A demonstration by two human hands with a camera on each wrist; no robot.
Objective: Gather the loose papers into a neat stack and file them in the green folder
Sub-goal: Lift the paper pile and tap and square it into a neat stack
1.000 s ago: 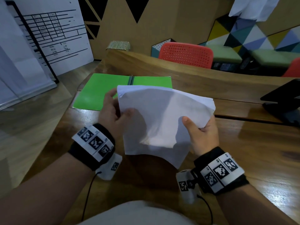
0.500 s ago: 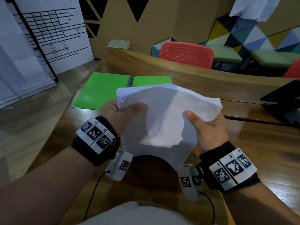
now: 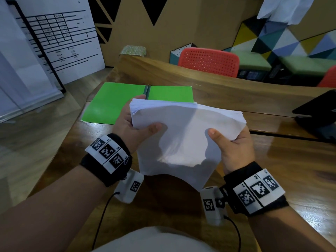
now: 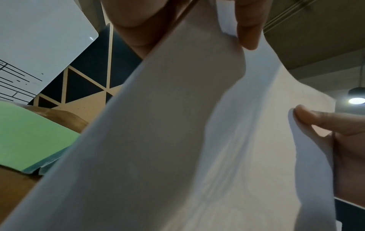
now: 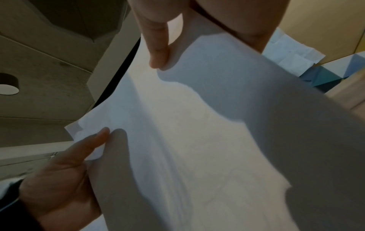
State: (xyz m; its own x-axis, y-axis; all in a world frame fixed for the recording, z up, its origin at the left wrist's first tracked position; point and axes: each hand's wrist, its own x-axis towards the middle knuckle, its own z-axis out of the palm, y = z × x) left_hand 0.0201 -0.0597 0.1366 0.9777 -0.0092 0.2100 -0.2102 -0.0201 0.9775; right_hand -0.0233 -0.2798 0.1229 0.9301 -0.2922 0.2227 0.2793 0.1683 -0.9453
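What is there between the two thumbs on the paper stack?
Only bare white paper stack, bowed between left hand and right hand; the head view shows it.

Papers [image 3: 181, 135] held above table [image 3: 291, 170], folder [image 3: 116, 102] lying behind.

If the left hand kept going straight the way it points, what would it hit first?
Probably the open green folder, lying on the table just beyond the left hand, which holds the paper stack; depth is uncertain.
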